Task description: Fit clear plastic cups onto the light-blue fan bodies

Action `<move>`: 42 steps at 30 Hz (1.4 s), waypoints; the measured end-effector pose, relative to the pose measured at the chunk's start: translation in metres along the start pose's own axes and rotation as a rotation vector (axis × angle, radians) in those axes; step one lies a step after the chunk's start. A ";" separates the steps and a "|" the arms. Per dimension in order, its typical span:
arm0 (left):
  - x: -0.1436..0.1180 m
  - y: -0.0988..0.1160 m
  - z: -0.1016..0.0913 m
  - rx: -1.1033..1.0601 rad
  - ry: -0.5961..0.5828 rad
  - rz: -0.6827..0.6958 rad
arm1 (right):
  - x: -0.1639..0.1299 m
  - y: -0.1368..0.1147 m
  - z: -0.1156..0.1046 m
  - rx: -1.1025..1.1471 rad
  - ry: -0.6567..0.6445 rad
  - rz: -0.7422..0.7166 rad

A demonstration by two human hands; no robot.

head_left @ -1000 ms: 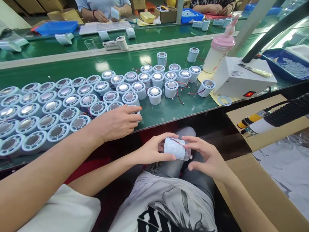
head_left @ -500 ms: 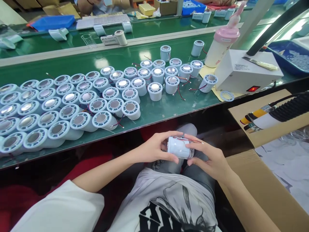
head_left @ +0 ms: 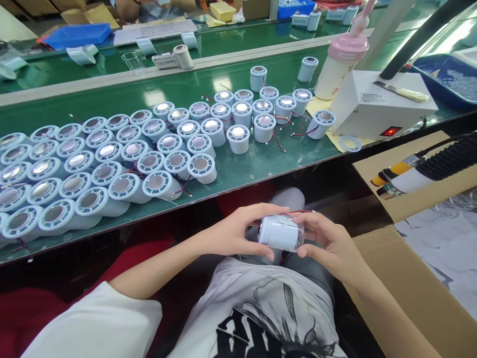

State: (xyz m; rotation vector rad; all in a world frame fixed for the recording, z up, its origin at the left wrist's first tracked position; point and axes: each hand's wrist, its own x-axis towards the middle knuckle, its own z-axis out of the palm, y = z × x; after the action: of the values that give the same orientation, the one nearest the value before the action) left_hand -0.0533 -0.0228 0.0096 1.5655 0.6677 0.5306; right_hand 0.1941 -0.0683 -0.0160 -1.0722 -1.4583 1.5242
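Above my lap I hold a pale blue cylindrical unit (head_left: 280, 232) on its side, with a clear plastic sleeve around its right end and thin red and black wires along its top. My left hand (head_left: 248, 232) is wrapped round its left end, thumb below and fingers above. At the right end, the fingers and thumb of my right hand (head_left: 328, 243) grip the clear sleeve. Similar blue cylinders (head_left: 201, 168) stand upright in rows on the green bench (head_left: 257, 169), round metal discs on their tops and short wires beside some of them.
A white box (head_left: 383, 107) with a lit red switch stands at the bench's right, beside a pink-lidded bottle (head_left: 337, 64). Below it a black hose tool (head_left: 421, 171) lies over a cardboard box (head_left: 395, 278) holding clear plastic pieces. Across the bench is another person's arm (head_left: 156, 9).
The cylinder has turned a little in my hands, and its wires now point further right. My right hand has shifted slightly right and down, showing more of the clear sleeve.
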 end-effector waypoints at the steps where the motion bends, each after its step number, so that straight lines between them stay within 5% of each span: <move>1: -0.001 0.000 0.000 0.012 0.001 0.011 | 0.000 -0.001 0.000 0.026 -0.012 0.017; 23: -0.001 -0.004 -0.003 0.190 0.001 0.198 | 0.011 -0.002 0.011 0.394 0.023 0.384; 38: 0.003 -0.012 0.004 0.066 0.027 0.267 | 0.017 -0.012 0.018 0.569 -0.083 0.735; 42: 0.000 -0.004 0.009 0.060 0.061 0.148 | 0.010 -0.002 0.017 0.385 -0.056 0.588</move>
State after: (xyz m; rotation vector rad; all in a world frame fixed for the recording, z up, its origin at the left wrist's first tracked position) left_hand -0.0476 -0.0286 0.0049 1.6693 0.6214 0.6757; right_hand 0.1742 -0.0652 -0.0148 -1.2830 -0.8524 2.1484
